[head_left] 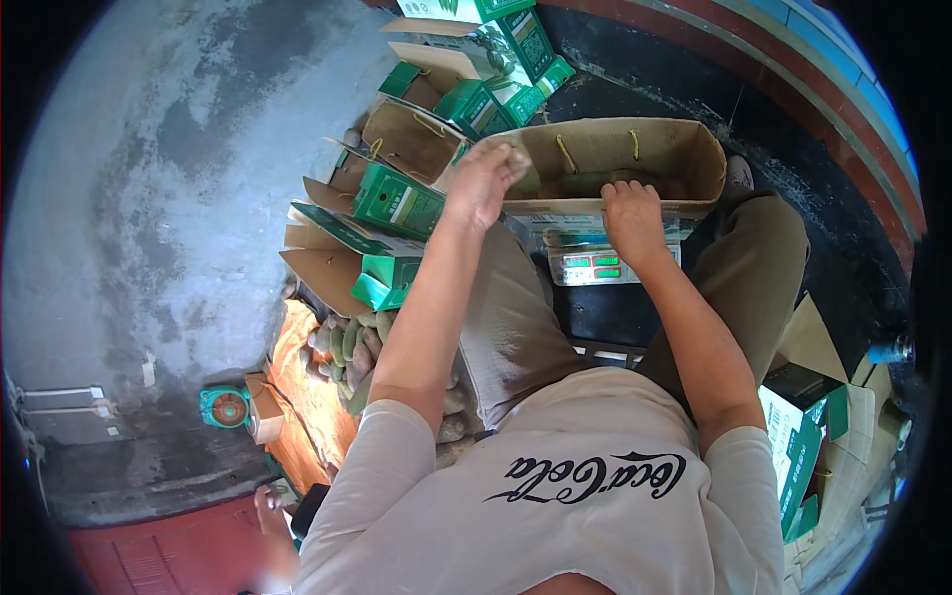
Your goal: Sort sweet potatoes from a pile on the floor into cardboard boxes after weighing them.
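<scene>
Nearest, beside the left thigh, a pile of tubers [349, 352] lies within easy reach of the left side. Between the knees a scale [600, 270] with a lit display juts out from under the near wall of an open box [699, 164], which seems to stand on it. The right hand [635, 216] has its grip clamped over the box's near wall; its thumb is hidden. A light hold would serve best here, since any press or lift on that wall could upset the reading. At the box's left end the left hand [483, 183] is blurred, fingers half curled; I cannot tell whether its grip is on anything. Inside, long dim shapes lie low, best settled gently and clear of the yellow cords [566, 154] on the far wall. Beyond the left hand stand green boxes [402, 198], flaps up.
</scene>
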`<action>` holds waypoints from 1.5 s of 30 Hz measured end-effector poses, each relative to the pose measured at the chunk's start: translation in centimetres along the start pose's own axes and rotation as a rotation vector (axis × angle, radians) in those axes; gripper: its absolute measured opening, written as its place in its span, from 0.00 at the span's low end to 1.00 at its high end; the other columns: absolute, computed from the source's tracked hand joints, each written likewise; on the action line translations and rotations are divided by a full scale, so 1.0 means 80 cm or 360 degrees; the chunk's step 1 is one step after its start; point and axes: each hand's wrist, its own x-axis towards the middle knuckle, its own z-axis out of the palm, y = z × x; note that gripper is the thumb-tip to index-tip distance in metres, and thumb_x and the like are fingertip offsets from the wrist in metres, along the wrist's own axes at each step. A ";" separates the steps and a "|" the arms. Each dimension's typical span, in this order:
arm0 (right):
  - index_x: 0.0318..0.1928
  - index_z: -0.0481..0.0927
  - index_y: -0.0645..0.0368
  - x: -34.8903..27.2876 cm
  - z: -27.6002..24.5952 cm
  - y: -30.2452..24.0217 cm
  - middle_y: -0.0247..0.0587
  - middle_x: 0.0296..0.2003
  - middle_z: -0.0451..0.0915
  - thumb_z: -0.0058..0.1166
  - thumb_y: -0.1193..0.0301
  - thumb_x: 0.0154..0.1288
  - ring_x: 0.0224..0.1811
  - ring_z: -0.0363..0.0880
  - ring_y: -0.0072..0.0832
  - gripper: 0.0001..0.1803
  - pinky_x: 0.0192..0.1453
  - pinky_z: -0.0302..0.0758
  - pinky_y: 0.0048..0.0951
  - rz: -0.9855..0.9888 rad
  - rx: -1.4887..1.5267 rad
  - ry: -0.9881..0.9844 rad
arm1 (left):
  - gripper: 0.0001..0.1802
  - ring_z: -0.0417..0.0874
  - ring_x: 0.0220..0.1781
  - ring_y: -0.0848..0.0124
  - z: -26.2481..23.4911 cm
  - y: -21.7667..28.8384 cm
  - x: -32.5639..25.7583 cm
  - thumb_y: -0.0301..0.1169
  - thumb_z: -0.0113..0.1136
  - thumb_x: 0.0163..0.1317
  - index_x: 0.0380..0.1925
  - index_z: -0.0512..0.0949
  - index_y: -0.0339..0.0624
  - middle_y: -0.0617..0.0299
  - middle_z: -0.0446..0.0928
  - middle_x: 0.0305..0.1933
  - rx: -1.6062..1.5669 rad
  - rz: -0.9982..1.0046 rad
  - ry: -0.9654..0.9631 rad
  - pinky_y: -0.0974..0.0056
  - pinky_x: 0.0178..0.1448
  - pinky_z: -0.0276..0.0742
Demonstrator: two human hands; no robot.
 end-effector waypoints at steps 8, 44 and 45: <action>0.29 0.74 0.54 0.001 0.002 0.000 0.36 0.26 0.75 0.49 0.72 0.51 0.34 0.75 0.32 0.03 0.40 0.67 0.34 -0.0057 -0.0044 0.0106 | 0.18 0.80 0.47 0.62 0.007 0.039 -0.063 0.30 0.53 0.64 0.53 0.70 0.34 0.51 0.78 0.45 0.0664 0.0259 -0.0026 0.60 0.54 0.74; 0.39 0.72 0.55 0.004 0.001 0.009 0.40 0.34 0.77 0.60 0.66 0.52 0.38 0.76 0.40 0.15 0.39 0.71 0.40 -0.0235 -0.0304 -0.0074 | 0.47 0.55 0.70 0.49 -0.258 -0.440 -0.520 0.37 0.66 0.46 0.67 0.54 0.51 0.51 0.54 0.69 0.1868 -0.1913 0.0547 0.46 0.67 0.61; 0.39 0.72 0.55 0.004 0.002 0.012 0.40 0.35 0.77 0.60 0.66 0.53 0.38 0.77 0.40 0.15 0.39 0.71 0.41 -0.0218 -0.0333 -0.0088 | 0.47 0.55 0.70 0.49 -0.255 -0.433 -0.512 0.37 0.66 0.46 0.67 0.54 0.51 0.51 0.54 0.69 0.1854 -0.1911 0.0541 0.46 0.67 0.61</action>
